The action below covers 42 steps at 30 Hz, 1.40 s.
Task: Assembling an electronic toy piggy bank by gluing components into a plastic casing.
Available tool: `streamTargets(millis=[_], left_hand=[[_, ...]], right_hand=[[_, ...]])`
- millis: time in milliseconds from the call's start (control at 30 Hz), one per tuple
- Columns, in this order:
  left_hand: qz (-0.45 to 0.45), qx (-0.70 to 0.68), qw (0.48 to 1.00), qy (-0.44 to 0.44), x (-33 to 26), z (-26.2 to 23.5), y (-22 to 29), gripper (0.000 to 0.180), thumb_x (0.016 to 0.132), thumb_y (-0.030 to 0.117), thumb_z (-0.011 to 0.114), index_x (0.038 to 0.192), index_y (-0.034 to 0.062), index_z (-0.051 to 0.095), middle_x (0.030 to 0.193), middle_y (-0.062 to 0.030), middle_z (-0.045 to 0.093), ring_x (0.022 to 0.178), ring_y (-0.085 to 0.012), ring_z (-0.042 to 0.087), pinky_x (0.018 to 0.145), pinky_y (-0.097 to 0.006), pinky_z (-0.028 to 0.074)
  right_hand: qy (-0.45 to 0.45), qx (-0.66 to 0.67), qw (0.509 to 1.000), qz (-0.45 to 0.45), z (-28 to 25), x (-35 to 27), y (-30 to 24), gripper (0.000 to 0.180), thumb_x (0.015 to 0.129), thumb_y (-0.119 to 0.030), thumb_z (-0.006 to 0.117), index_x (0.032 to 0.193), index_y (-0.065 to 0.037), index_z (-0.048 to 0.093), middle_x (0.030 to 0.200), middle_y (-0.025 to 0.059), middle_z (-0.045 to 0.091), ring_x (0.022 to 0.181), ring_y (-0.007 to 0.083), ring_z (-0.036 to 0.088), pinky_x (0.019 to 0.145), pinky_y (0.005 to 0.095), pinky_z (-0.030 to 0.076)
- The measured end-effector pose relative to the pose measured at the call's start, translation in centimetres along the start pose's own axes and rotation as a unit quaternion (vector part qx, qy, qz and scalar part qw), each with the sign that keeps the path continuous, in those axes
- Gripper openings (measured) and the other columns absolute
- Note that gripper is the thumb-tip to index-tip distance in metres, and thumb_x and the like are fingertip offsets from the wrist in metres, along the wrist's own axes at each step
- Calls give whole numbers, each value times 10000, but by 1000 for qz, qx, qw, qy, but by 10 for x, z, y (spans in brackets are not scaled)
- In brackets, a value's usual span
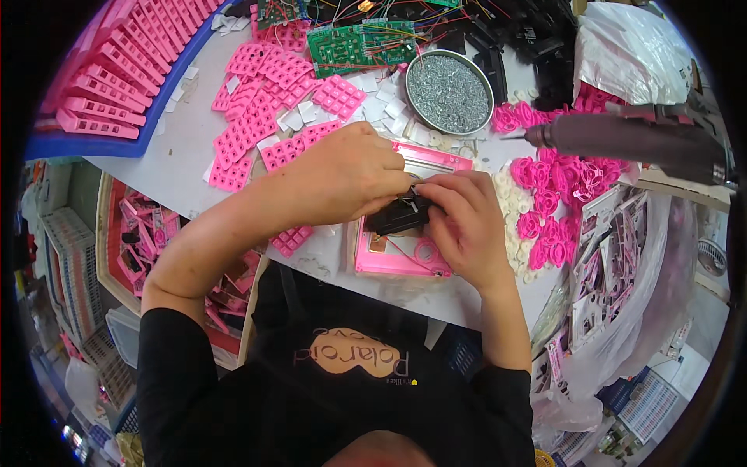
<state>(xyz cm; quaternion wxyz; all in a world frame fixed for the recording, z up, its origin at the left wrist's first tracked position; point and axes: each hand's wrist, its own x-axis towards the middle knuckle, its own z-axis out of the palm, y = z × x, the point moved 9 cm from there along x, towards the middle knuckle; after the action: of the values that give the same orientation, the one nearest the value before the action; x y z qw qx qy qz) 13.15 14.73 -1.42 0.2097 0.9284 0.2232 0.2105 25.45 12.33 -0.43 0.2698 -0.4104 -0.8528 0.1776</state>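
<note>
My left hand point(334, 175) and my right hand point(465, 222) meet over a small black part point(395, 218), both gripping it with the fingertips. The part sits just above a flat pink plastic housing point(393, 257) lying on the white table point(183, 144). A pink ring piece point(426, 251) rests on the housing near my right thumb. The far side of the black part is hidden by my fingers.
Pink keypad pieces point(257, 117) lie scattered at the back left, with green circuit boards point(359, 45) behind. A round metal bowl of screws point(449, 92) stands beyond the housing. A hanging electric screwdriver point(622, 138) points in from the right over pink rings point(554, 194). Blue tray of pink parts point(109, 78) at far left.
</note>
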Motion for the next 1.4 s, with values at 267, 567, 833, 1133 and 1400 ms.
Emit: streamTargets(millis=[267, 567, 833, 1133, 1400], left_hand=[[3, 26, 999, 18, -5, -3, 3, 267, 807, 129, 721, 1068, 86, 684, 885, -26, 626, 849, -228, 622, 839, -390, 458], [-35, 50, 997, 47, -10, -8, 2, 248, 809, 112, 708, 1054, 90, 685, 859, -18, 619, 840, -213, 628, 794, -380, 443], [-53, 56, 997, 20, -6, -6, -4, 179, 818, 127, 700, 994, 101, 682, 845, -11, 608, 834, -210, 631, 782, -387, 447], [15, 56, 998, -36, 11, -6, 5, 112, 820, 159, 647, 904, 94, 679, 848, -34, 636, 809, -243, 650, 728, -406, 486], [-137, -67, 988, -29, -2, -1, -14, 141, 848, 151, 685, 936, 48, 722, 842, -113, 676, 781, -291, 665, 713, -416, 511]], right_hand=[[-53, 37, 998, -18, 8, 0, -3, 477, 718, -96, 809, 1163, -36, 647, 1163, 114, 657, 1035, 338, 578, 887, 437, 497], [-24, 5, 1000, 15, 10, -1, -4, 446, 701, -124, 841, 1099, -28, 664, 1121, 125, 651, 975, 337, 585, 845, 419, 506], [-19, -35, 999, 7, 12, -4, -6, 426, 736, -175, 826, 1123, -80, 674, 1096, 87, 646, 995, 319, 588, 795, 409, 538], [-37, -41, 998, 22, 14, 3, -9, 426, 752, -178, 814, 1142, -94, 663, 1098, 89, 635, 1010, 317, 582, 800, 410, 537], [-54, -60, 996, 35, 14, 1, -9, 379, 775, -176, 796, 1129, -114, 672, 1110, 86, 622, 1031, 309, 576, 774, 408, 546]])
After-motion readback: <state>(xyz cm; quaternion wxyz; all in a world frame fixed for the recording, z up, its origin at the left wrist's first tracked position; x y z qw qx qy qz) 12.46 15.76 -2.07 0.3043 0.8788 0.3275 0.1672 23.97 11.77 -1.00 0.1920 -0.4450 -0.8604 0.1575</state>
